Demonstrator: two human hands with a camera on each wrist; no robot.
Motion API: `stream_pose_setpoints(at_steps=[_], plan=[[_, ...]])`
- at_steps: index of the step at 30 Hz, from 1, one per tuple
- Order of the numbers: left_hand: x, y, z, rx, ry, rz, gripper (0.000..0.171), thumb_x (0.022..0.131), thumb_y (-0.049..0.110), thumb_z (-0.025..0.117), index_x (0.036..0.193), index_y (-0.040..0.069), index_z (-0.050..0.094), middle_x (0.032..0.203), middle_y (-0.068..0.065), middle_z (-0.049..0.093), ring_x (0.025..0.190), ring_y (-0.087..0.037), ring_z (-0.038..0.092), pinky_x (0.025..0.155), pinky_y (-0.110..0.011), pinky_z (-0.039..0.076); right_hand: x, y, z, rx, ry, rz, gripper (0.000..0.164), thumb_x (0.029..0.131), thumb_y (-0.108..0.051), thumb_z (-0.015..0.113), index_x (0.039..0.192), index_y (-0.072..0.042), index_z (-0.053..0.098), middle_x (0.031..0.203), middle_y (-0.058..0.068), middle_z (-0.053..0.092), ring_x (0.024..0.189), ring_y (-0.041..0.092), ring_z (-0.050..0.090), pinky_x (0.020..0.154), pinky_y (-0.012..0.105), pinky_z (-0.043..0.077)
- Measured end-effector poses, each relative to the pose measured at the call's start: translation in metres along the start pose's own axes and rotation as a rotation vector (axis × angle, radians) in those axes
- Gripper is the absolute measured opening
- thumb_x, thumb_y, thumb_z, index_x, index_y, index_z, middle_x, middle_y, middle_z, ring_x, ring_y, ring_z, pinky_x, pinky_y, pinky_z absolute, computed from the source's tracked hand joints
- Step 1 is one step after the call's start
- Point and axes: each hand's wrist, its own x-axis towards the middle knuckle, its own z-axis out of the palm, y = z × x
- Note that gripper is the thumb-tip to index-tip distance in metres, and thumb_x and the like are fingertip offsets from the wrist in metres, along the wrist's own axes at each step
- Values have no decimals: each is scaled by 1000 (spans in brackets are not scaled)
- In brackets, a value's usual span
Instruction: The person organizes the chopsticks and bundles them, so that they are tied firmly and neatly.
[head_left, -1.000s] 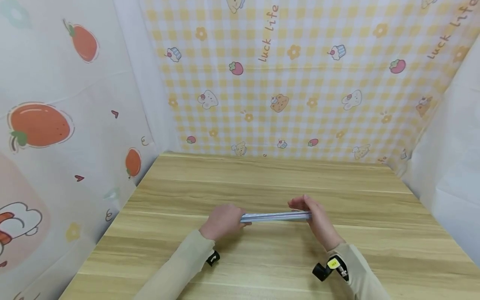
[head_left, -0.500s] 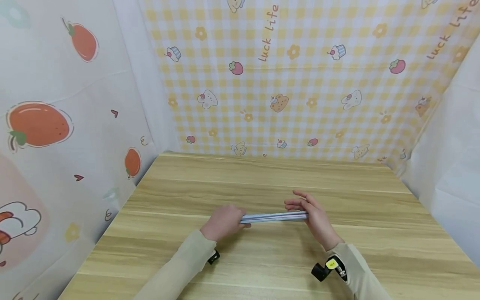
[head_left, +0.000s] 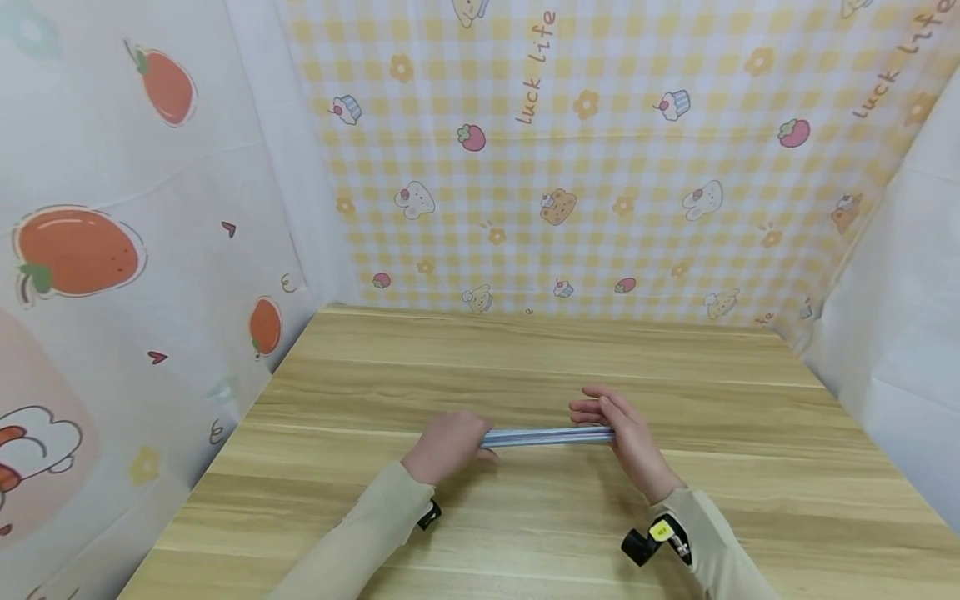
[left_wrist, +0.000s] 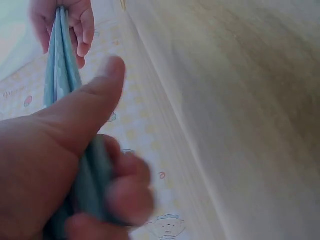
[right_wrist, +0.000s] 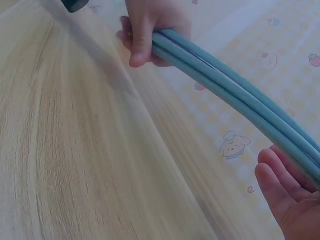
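A long, narrow bundle of folded light-blue layers (head_left: pixel 551 437), with parallel ridges along it, stretches between both hands above the table. In the right wrist view the folded layers (right_wrist: pixel 220 84) look teal and bend in a gentle arc. My left hand (head_left: pixel 447 446) grips one end, its fingers curled around the underside; the left wrist view shows the thumb lying over the layers. At the other end, my right hand (head_left: pixel 633 442) supports the bundle against the palm, its fingers (right_wrist: pixel 280 187) extended and relaxed.
The wood-grain table (head_left: pixel 525 358) lies beneath both hands. A yellow checked cloth (head_left: pixel 585 167) hangs behind it, a fruit-print cloth (head_left: pixel 187 192) at the left and a white cloth (head_left: pixel 907 333) at the right. Black wrist cameras (head_left: pixel 640 546) sit below the sleeves.
Over the last second the right hand has shifted slightly left and its fingers have spread straighter. The left thumb has lifted a little away from the bundle. The bundle stays nearly in place.
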Motion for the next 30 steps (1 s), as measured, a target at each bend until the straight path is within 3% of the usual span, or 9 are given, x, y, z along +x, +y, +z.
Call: stream_pose_setpoints(at_steps=[3,7,12,17,20,26,30], plan=[[1,0,-1,-21,-1,-26,28,74,36,79,80,13,63,68,3,63,53,-4,47,45,-21,40,0,0,0,-64,9,7,55,104,-40,32,135,5,39,120,12,64,102,13,65,86,23,50],[3,-1,-2,-28,2,-77,16,81,20,74,76,14,61,62,5,57,50,-4,39,43,-21,34,0,1,0,-173,-2,-12,59,104,-42,31,132,9,45,125,23,58,107,20,63,89,22,48],[4,0,-4,-6,-6,-144,17,78,15,67,67,18,55,52,8,42,47,-7,29,40,-23,27,-2,4,-1,-244,-26,-63,54,104,-40,32,122,5,57,123,22,60,110,28,61,93,26,47],[2,2,-7,1,-7,-148,17,78,13,67,66,17,56,51,7,38,47,-7,28,39,-22,25,-3,4,0,-267,-22,-80,51,104,-39,32,119,0,61,121,18,62,109,23,62,94,28,47],[1,4,-7,76,15,-117,19,79,19,71,66,16,57,52,7,39,47,-7,28,38,-20,25,-3,5,2,-274,-14,-95,49,104,-37,33,117,1,62,119,19,63,106,19,63,93,26,48],[-2,8,-4,333,123,-79,32,75,48,76,70,18,67,49,8,43,44,-5,25,34,-21,30,-2,6,5,-268,-9,-97,49,104,-36,34,116,2,63,117,20,63,104,17,63,91,25,48],[-3,11,-5,379,150,-106,35,70,55,75,69,21,68,48,9,43,44,-5,26,33,-21,32,-1,7,5,-270,-13,-83,49,104,-37,34,116,1,63,118,18,64,105,20,63,91,25,48]])
